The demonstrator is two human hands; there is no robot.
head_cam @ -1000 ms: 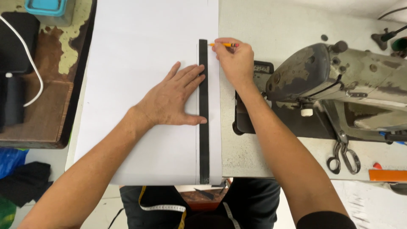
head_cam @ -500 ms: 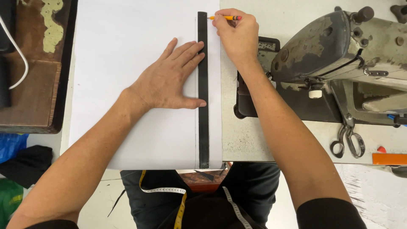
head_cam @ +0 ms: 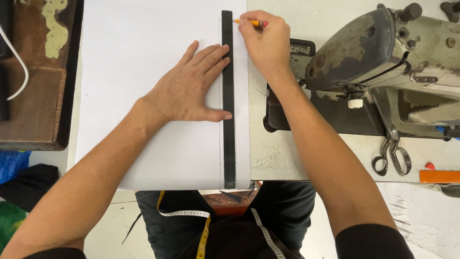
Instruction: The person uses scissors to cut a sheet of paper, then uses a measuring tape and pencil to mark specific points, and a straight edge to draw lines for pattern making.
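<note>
since the earlier frames little is altered beyond the view, which is carried slightly lower and to the right, so that the sheet is seen reaching further toward the picture's left; both hands are kept where they were. the left hand (head_cam: 191, 91) is laid flat, fingers spread and apart, on the white paper sheet (head_cam: 143, 72), its fingertips and thumb pressed against the left edge of the black ruler (head_cam: 228, 96), which is held straight along the sheet's right margin, running from the far edge of the table (head_cam: 273, 158) to its near edge. the right hand (head_cam: 266, 41) is closed on an orange pencil (head_cam: 249, 22), whose tip is set just beside the ruler's right edge near its far end. a line seems to be at its beginning, judging by that position. the right forearm is stretched across the table in front of the grey sewing machine (head_cam: 383, 52). scissors (head_cam: 393, 153) are left beside the machine, and a yellow measuring tape (head_cam: 203, 230) is hung about the person's neck.
</note>
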